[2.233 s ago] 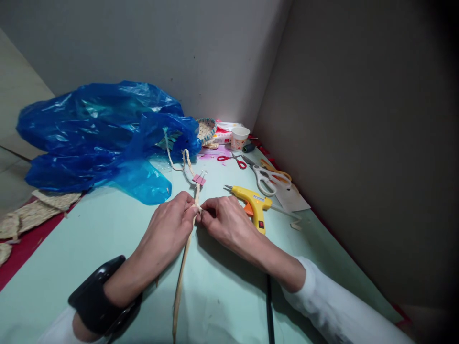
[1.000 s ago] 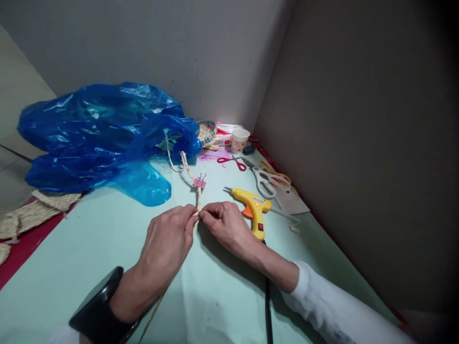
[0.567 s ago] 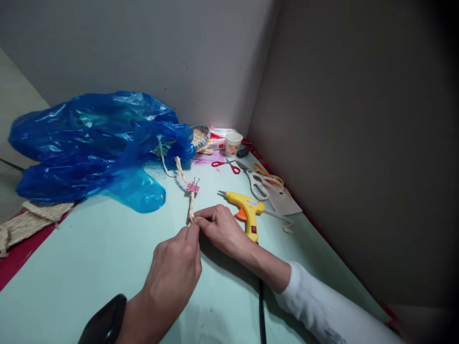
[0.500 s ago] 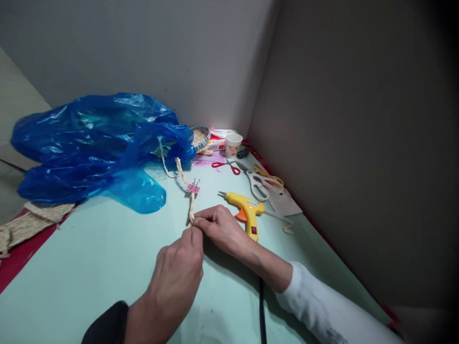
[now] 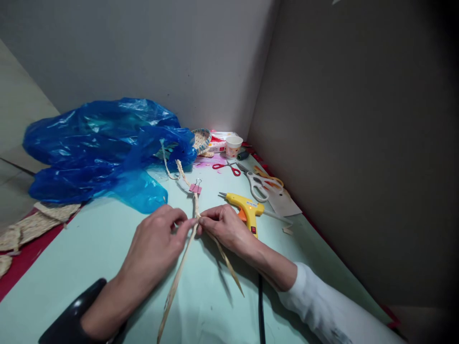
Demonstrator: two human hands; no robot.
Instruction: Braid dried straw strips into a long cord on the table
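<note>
A pale braided straw cord (image 5: pixel 196 204) runs from the blue bag toward me, held by a pink binder clip (image 5: pixel 195 188) on the table. My right hand (image 5: pixel 227 227) pinches the cord's near end between thumb and fingers. My left hand (image 5: pixel 159 239) comes in from the other side, its thumb and fingertips closed at the same spot on the strands. Two loose straw strands hang toward me: a long strand (image 5: pixel 177 278) below my left hand and a shorter strand (image 5: pixel 229 266) below my right. The fingertips partly hide the join.
A yellow glue gun (image 5: pixel 247 206) lies just right of my right hand, near white-handled scissors (image 5: pixel 258 185) and red-handled scissors (image 5: pixel 235 170). Behind are a paper cup (image 5: pixel 233 146) and woven basket (image 5: pixel 202 139). A blue plastic bag (image 5: pixel 103 138) fills the back left.
My left hand has moved left and turned, uncovering two loose strands that were hidden before. My right hand keeps its pinch on the cord. The view has shifted slightly.
</note>
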